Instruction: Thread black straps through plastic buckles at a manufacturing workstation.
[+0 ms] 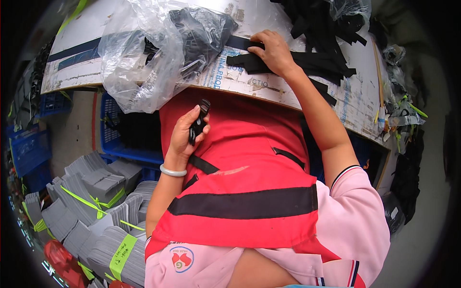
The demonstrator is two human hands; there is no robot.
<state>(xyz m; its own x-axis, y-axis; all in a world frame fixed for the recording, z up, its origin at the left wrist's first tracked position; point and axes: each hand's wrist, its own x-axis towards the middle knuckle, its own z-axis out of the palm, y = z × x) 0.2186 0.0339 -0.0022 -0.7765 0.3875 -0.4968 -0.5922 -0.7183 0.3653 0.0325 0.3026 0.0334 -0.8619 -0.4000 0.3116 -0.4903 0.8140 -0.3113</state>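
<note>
I see the left hand (186,133) gripping small black pieces (199,124) above the red apron (240,144), near the tabletop (288,92). The right hand (274,54) is at black straps (307,62) lying there; I can't tell whether it pinches one.

You are facing a white table (84,79). Its top is showing scratches and brown marks, and blue letters are peeking out in places. A little to your left, a big clear bag (120,69) is lying on the table and drooping over the front edge. Black things (204,33) are filling part of it. A long dark strip (77,54) is running across the left side and going under the bag. Right of the bag, flat black strips (314,62) are lying partly on top of each other. Farther back on your right, a messy black heap (324,26) is sitting, and clear plastic (353,6) is touching it.
</note>
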